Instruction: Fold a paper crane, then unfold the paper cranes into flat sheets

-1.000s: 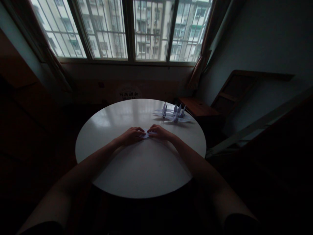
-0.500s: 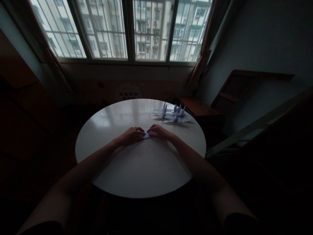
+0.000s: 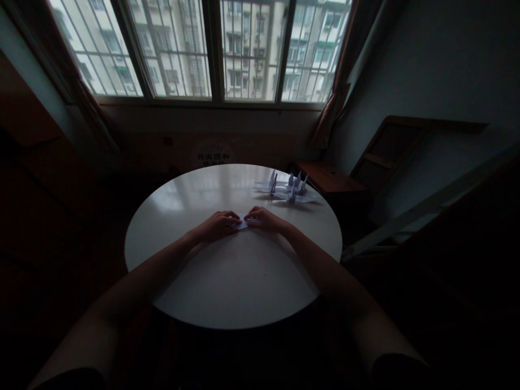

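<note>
A small folded piece of white paper (image 3: 243,222) lies near the middle of the round white table (image 3: 235,287). From the left, my left hand (image 3: 221,223) grips its edge with bent fingers. My right hand (image 3: 265,219) has closed on the opposite edge, fingers curled over the paper. Only a narrow strip between the two hands shows; their fingers cover the rest. Beyond my right hand stand several folded paper cranes (image 3: 291,195), wings spread, close together.
A wooden chair or bench (image 3: 331,177) stands past the table's far right edge. Behind the table is a barred window (image 3: 211,54) with a curtain (image 3: 328,122) at its right. The room is dim, and its lower corners are too dark to make out.
</note>
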Motion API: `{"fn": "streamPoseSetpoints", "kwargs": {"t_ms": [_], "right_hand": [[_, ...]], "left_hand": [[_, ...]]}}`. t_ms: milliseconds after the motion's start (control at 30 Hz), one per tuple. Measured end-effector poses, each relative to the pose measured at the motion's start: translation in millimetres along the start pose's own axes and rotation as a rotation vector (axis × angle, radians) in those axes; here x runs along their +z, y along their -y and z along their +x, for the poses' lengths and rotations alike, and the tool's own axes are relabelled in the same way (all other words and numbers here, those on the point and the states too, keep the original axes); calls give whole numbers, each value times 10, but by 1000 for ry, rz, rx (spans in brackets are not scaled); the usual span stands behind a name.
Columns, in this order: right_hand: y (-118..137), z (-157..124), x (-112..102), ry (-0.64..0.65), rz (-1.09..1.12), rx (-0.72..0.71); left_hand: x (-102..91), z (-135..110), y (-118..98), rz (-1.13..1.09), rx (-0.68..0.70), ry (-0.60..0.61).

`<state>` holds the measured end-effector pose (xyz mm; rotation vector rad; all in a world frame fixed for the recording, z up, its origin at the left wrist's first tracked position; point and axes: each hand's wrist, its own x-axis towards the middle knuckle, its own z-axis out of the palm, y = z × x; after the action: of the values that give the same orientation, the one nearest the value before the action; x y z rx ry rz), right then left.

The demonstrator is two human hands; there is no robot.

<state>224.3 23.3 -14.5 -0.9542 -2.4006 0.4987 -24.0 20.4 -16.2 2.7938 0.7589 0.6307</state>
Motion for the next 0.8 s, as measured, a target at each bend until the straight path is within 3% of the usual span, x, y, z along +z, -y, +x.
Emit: {"fn": "streamPoseSetpoints", "kwargs": {"t_ms": [800], "right_hand": [[-17, 11, -7, 28, -36, 3]], "left_hand": [[1, 6, 15, -19, 6, -53]]}}
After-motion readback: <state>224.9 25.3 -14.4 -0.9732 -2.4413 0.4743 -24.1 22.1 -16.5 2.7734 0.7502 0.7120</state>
